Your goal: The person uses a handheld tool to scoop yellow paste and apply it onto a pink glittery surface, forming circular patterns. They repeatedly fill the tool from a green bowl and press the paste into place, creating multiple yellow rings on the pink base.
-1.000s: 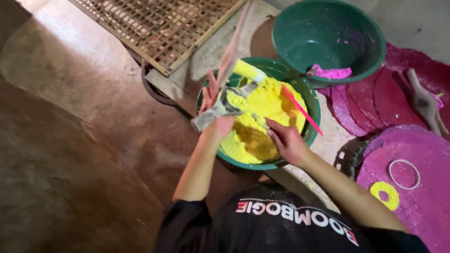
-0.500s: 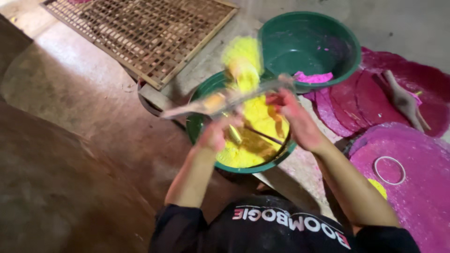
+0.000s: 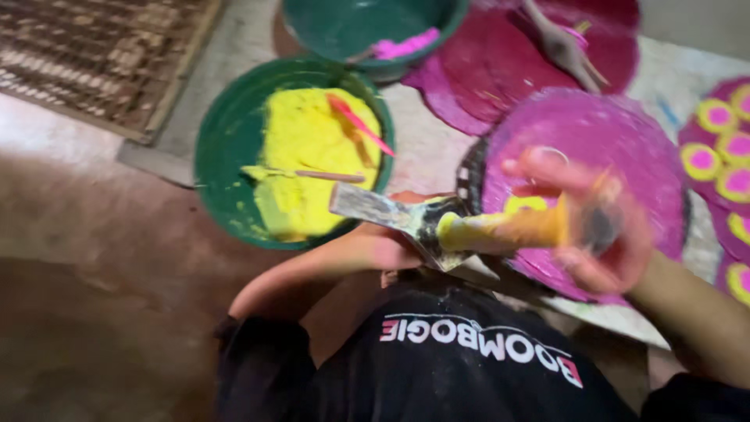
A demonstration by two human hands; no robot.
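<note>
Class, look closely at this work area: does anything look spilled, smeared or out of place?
Yes. Yellow paste is smeared up the inner wall of the green basin, and it coats the handle of the scraper that the right hand grips. Nothing looks broken.

A scraper (image 3: 414, 223) with a flat metal blade and a handle (image 3: 508, 229) caked in yellow paste lies nearly level, blade end pointing left toward the green basin (image 3: 226, 156). The blade is grey, smeared dark and yellow, and its tip reaches just beside the basin's near rim. The handle runs right, away from the basin, and is blurred at its far end. The basin is round, holding a thick mound of bright yellow paste (image 3: 308, 148) that fills its right half.
</note>
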